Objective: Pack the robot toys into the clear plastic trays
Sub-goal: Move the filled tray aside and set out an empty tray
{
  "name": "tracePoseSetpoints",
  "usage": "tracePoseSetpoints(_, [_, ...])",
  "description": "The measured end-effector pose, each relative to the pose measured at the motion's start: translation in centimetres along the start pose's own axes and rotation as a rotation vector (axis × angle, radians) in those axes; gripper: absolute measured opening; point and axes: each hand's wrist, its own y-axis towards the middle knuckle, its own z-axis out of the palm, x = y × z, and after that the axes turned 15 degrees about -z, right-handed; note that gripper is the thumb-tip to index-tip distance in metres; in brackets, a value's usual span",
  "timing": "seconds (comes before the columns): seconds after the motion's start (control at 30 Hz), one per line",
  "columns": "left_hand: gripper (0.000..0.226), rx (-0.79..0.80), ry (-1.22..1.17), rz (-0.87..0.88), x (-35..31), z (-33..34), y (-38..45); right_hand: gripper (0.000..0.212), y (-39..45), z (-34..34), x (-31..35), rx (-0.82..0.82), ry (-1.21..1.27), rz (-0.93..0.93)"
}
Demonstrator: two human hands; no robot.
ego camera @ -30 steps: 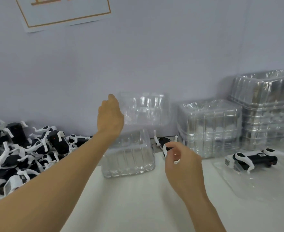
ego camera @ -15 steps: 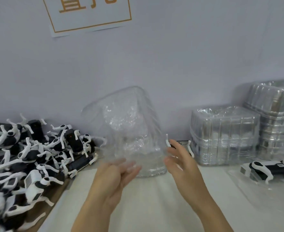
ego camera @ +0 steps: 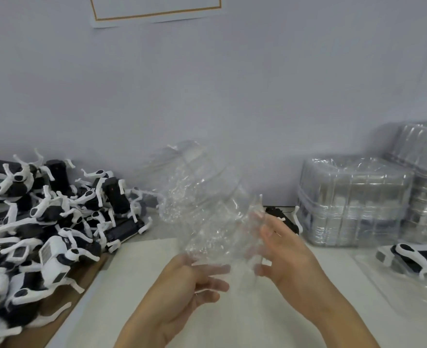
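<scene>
The clear plastic tray (ego camera: 207, 207), blurred and tilted in the air above the white table (ego camera: 257, 310), is pinched at its near edges by our left hand (ego camera: 182, 280) and right hand (ego camera: 285, 252) (fingers loosely curled), so we could easily crush its thin walls or drop it.
</scene>
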Motion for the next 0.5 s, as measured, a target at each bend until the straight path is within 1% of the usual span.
tracePoseSetpoints(0.07, [0.057, 0.024, -0.055, 0.015, -0.1, -0.3, 0.1, 0.049, 0.2, -0.1, -0.2, -0.080, 0.027, -0.020])
tracePoseSetpoints(0.13, [0.072, 0.056, -0.126, 0.053, -0.4, -0.7, -0.1, 0.037, 0.4, -0.2, -0.4, -0.193, 0.047, -0.054])
tracePoseSetpoints(0.17, [0.076, 0.058, -0.169, 0.080, -0.6, -1.0, -0.1, 0.036, 0.5, -0.3, -0.4, -0.260, 0.037, -0.078])
tracePoseSetpoints(0.2, [0.073, 0.045, -0.208, 0.113, -0.8, -1.4, -0.2, 0.040, 0.6, -0.3, -0.3, -0.331, 0.015, -0.102])
tracePoseSetpoints(0.27, [0.055, -0.039, -0.293, 0.194, -1.3, -2.1, -0.3, 0.048, 0.7, -0.3, 0.1, -0.453, -0.059, -0.162])
tracePoseSetpoints(0.37, [0.038, -0.200, -0.398, 0.294, -1.7, -3.1, -0.4, 0.049, 0.8, 0.3, 0.9, -0.550, -0.262, -0.267])
tracePoseSetpoints(0.43, [0.041, -0.260, -0.487, 0.317, -1.8, -3.4, -0.6, 0.049, 0.7, 0.7, 1.4, -0.556, -0.382, -0.326])
tracePoseSetpoints(0.5, [0.052, -0.290, -0.522, 0.311, -1.7, -3.4, -0.6, 0.042, 0.7, 1.0, 1.7, -0.481, -0.413, -0.360])
